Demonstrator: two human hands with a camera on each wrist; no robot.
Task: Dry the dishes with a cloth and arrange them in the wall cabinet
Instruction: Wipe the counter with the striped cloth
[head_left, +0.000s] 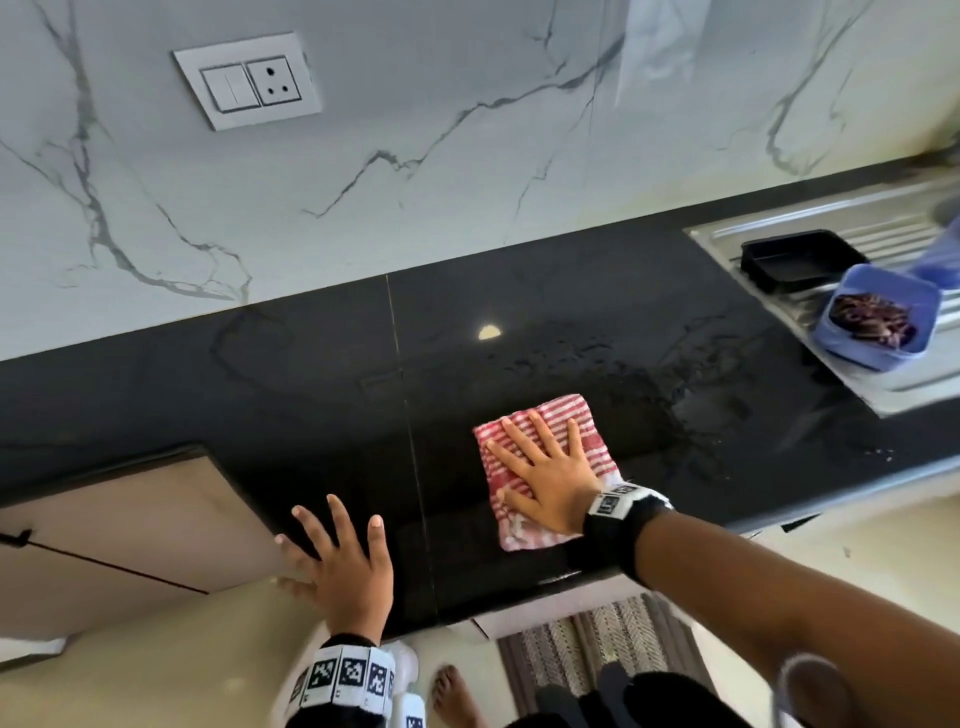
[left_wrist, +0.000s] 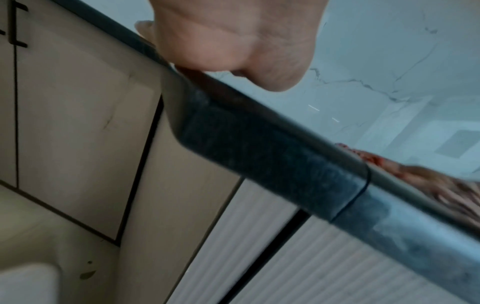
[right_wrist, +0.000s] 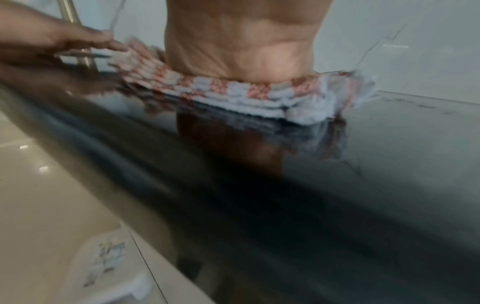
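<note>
1. One black countertop (head_left: 322, 374) carries everything.
2. Cloth (head_left: 582, 415), folded, lies flat near front edge; long axis runs front-to-back, tilted slightly left.
3. Right hand (head_left: 545, 467) lies directly on top, fingers spread flat, pressing.
4. Left hand (head_left: 343, 561), splayed and empty, sits well left at counter edge.

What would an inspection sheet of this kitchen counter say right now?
Surface: black countertop, water drops near the steel drainboard.
Job's things: red-striped cloth lying folded on the counter.
Clutter: blue container holding dark bits and black tray, both on the drainboard.
Grippers: right hand pressed flat on the cloth; left hand open at the counter edge.
Cables: nothing seen.
Surroundings: marble wall, switch socket.
</note>
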